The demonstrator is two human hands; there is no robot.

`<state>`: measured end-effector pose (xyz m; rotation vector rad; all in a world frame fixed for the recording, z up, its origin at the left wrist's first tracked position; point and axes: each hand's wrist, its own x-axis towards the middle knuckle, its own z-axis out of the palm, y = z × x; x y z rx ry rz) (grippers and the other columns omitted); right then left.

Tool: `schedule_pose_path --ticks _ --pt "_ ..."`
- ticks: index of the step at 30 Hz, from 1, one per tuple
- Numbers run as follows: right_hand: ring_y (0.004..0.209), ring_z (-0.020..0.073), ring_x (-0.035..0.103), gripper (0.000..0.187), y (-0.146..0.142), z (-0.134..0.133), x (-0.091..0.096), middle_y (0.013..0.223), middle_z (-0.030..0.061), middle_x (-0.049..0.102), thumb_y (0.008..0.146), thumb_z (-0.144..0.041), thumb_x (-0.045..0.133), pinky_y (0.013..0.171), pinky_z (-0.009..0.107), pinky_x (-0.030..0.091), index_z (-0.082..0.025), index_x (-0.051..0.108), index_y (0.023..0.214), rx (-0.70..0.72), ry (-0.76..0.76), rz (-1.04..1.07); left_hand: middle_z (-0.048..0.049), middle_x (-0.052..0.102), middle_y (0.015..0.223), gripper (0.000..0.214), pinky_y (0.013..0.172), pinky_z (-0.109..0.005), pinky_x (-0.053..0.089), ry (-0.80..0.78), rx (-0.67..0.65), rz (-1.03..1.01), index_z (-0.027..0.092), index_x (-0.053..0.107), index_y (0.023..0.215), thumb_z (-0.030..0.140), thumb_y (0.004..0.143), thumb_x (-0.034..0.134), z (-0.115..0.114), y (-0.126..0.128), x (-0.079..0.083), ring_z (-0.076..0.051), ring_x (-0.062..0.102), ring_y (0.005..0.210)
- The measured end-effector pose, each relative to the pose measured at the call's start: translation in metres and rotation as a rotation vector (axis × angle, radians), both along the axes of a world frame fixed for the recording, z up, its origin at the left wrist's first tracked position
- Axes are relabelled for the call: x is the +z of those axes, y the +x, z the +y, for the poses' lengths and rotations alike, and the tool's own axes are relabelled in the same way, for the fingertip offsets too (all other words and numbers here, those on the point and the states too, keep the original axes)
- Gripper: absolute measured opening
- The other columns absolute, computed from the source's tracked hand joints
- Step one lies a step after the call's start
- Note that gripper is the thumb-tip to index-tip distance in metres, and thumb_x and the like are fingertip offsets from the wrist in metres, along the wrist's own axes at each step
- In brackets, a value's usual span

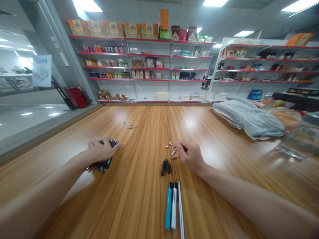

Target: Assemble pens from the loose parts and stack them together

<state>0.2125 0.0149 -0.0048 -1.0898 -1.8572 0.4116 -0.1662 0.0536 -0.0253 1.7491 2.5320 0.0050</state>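
Note:
At the left, my left hand (99, 152) lies over a bundle of pens (106, 164), palm down with the thumb stretched out to the right. The hand hides most of the bundle. My right hand (190, 154) is closed in a pinch right of the middle; whatever is between its fingertips is too small to make out. Close to those fingertips lie a small white and silver piece (173, 153), silver metal pieces (167, 146) and a small dark piece (174, 158). Two short black tubes (163, 168) rest nearer to me.
Nearest me lie a teal pen barrel (168, 209), a white barrel (174, 210) and thin white sticks (181, 212). A thin ring (131, 126) is farther back. Striped folded cloth (251, 118) and a clear container (302, 139) occupy the right. Stocked shelves (152, 54) stand behind the table.

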Motion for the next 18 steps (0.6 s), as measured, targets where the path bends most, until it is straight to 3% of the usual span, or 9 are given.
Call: schedule_pose_path --ticks 3,5,11,18 --pt "0.045 0.0094 0.049 0.037 0.0 0.0 0.0 0.052 -0.0006 0.055 0.094 -0.037 0.043 0.046 0.02 0.037 -0.015 0.066 0.077 0.002 -0.007 -0.002 -0.0388 0.039 0.128 0.105 0.093 -0.056 0.029 0.02 0.072 0.087 0.007 0.033 0.139 0.084 0.071 0.014 0.0 0.002 0.003 -0.054 0.037 0.121" --pt "0.045 0.0094 0.049 0.037 0.001 0.0 0.0 0.052 -0.0007 0.054 0.094 -0.038 0.042 0.046 0.02 0.037 -0.015 0.066 0.077 0.004 -0.012 -0.005 -0.0379 0.043 0.126 0.102 0.091 -0.054 0.032 -0.01 0.04 0.083 0.009 0.035 0.139 0.083 0.072 0.016 -0.001 0.003 0.007 -0.053 0.041 0.118" --pt "0.045 0.0092 0.049 0.037 0.001 0.001 -0.002 0.052 -0.001 0.053 0.095 -0.038 0.042 0.047 0.019 0.036 -0.015 0.065 0.077 0.01 -0.019 -0.013 -0.0358 0.049 0.12 0.098 0.09 -0.054 0.035 -0.007 -0.02 0.095 0.005 0.042 0.133 0.08 0.074 0.02 -0.001 -0.002 0.007 -0.048 0.049 0.112" --pt "0.044 0.0087 0.048 0.038 0.0 0.001 -0.002 0.052 -0.0011 0.053 0.094 -0.037 0.042 0.046 0.019 0.035 -0.014 0.066 0.077 0.008 -0.021 -0.012 -0.0394 0.045 0.122 0.097 0.088 -0.059 0.033 0.037 -0.042 0.079 0.0 0.037 0.135 0.076 0.076 0.022 0.001 -0.005 -0.002 -0.052 0.046 0.113"
